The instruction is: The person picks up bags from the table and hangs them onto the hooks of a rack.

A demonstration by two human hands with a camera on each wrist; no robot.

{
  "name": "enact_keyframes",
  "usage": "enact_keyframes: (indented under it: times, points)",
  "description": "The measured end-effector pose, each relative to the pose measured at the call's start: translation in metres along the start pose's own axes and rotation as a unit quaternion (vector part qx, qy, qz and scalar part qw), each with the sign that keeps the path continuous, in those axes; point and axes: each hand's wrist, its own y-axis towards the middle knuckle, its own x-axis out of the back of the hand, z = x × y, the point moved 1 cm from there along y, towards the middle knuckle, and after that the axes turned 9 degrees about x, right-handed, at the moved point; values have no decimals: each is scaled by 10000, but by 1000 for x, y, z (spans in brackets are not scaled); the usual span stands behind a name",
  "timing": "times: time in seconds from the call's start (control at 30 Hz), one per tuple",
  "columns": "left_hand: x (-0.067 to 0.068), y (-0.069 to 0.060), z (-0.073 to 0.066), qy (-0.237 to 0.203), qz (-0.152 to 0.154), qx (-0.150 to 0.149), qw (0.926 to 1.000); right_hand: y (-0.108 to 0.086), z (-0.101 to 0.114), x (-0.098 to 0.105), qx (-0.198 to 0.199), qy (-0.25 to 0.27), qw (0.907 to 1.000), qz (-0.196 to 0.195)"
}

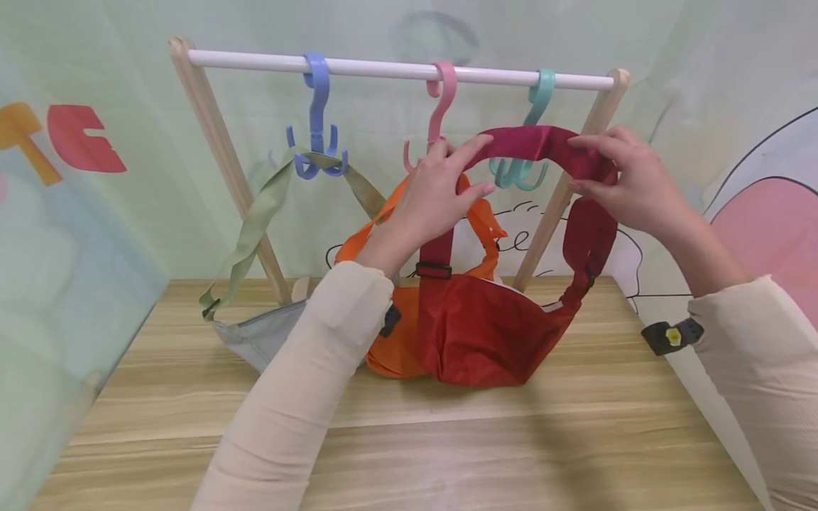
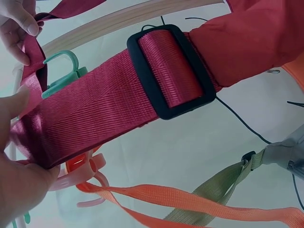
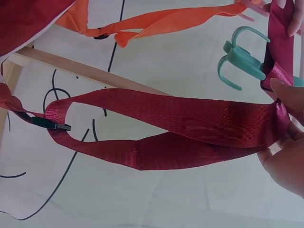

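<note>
A red bag (image 1: pixel 486 333) hangs below its raised dark red strap (image 1: pixel 530 142); whether its bottom touches the table, I cannot tell. My left hand (image 1: pixel 434 188) pinches the strap's left side, above a black slider buckle (image 2: pixel 171 71). On the other side, my right hand (image 1: pixel 629 177) grips the strap between thumb and fingers. The strap arches in front of a teal hook (image 1: pixel 540 99) with several prongs. In the right wrist view, the teal hook (image 3: pixel 243 54) shows just beside the strap, and the strap's doubled lower length (image 3: pixel 190 121) runs down toward the bag.
A white rail (image 1: pixel 377 67) on wooden posts carries the hooks. A grey bag (image 1: pixel 268 333) hangs by its green strap from the blue hook (image 1: pixel 316 106). An orange bag (image 1: pixel 396 351) has its strap on the pink hook (image 1: pixel 442 103). Below lies a wooden tabletop (image 1: pixel 447 454).
</note>
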Motion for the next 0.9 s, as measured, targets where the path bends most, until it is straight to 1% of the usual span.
enact_keyframes:
  times: [0.23,0.43,0.67,0.9]
  points:
    - [-2,0,2,-22,-8,-32,10000,0,-2,-2,-71,8,9998,176]
    - [-3,0,3,-27,2,-55,10000,0,-3,-4,51,-37,9999,108]
    - [-3,0,3,22,-20,-130,9999,-1,-3,-4,5,-69,9999,126]
    - [-4,-1,4,33,46,-167,9998,-2,-3,-5,-77,-15,9998,179]
